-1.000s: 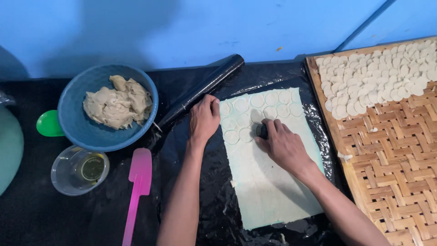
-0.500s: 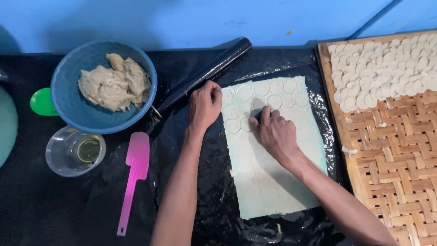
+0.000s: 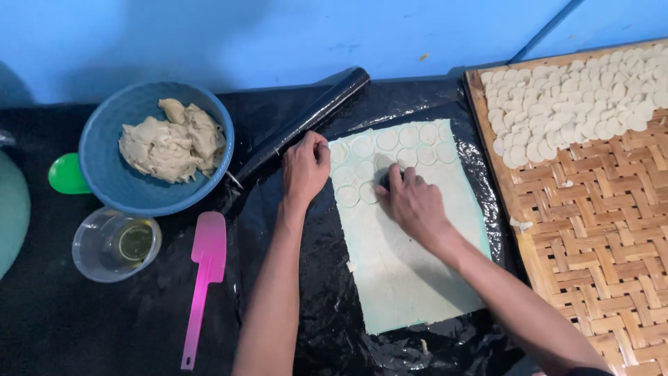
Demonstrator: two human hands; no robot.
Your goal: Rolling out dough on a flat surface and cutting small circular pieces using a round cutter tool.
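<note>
Head camera, looking straight down at a work surface covered in black plastic sheet (image 3: 327,306), with a blue wall behind.

A pale rolled-out dough sheet (image 3: 410,278) lies flat on the plastic in the centre, its far end already marked with rows of neat cut circles. The right hand (image 3: 414,205) presses down on a small dark round cutter (image 3: 385,179) at the edge of the cut rows, fingers bunched closely over its top, likely so the force goes straight down. The left hand (image 3: 305,167) rests at the sheet's left edge, fingers curled loosely together, seemingly steadying the dough so that it does not slide.

Left of the hands sit a blue bowl (image 3: 104,181) of lumpy beige dough (image 3: 170,143), a clear cup (image 3: 115,244) of oil, a pink spatula (image 3: 203,278) and a black rolling pin (image 3: 306,122) lying diagonally, all within reach.

On the right, a woven bamboo tray (image 3: 591,230) holds many finished dough discs (image 3: 577,104) piled at its far end
</note>
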